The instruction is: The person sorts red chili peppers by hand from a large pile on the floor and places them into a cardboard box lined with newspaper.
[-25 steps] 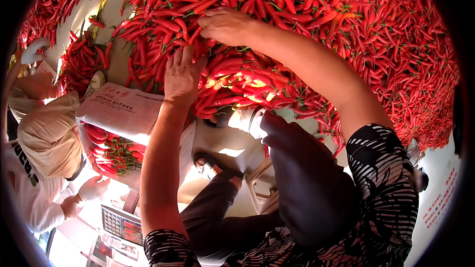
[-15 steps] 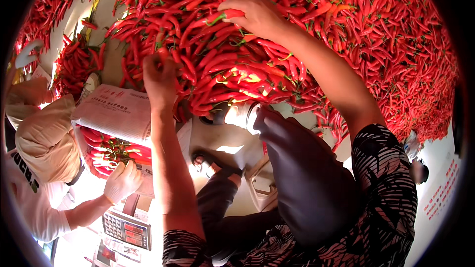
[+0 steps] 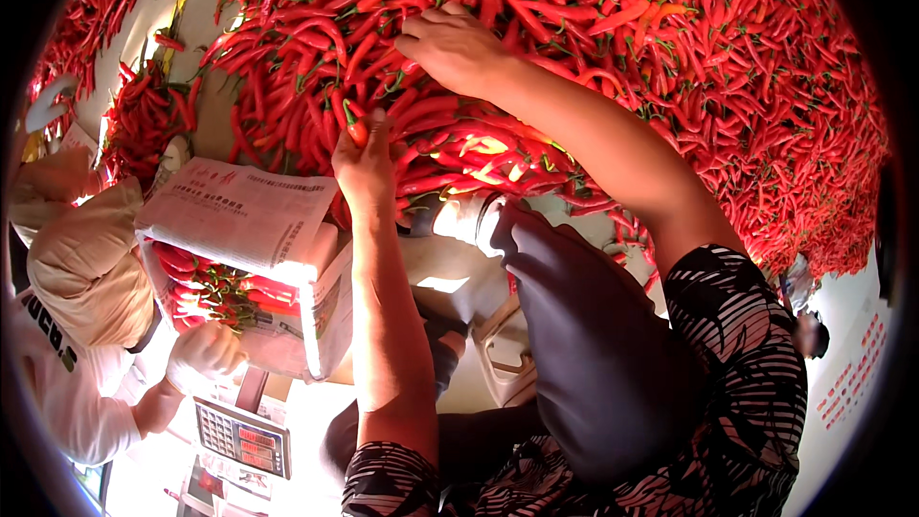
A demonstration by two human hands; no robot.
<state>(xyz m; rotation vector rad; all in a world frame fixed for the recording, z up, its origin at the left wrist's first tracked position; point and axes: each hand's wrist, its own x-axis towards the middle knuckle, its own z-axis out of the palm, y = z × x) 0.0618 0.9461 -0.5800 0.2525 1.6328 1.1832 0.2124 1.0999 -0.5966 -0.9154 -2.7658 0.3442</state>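
Over a red chili pile (image 3: 728,105) too dense to count, the left hand (image 3: 366,161) pinches one stemmed pepper (image 3: 357,132), which might drop should that fingertip hold slacken, and the right hand (image 3: 458,50) curls downward, its grip hidden; leftward sit one newspaper-lined box (image 3: 287,345) and one keypad panel (image 3: 241,436).

Have swung the left hand (image 3: 366,165) rightward since half a second ago, now with a red chilli (image 3: 356,129) showing at the fingers. Moved the right hand (image 3: 458,50) leftward, from clasping a chilli to reaching over the heap (image 3: 613,48). Can see the co-worker's gloved hand (image 3: 206,358) drawn back from the boxed chillies (image 3: 228,293), and more newspaper-covered box side (image 3: 330,311) exposed.
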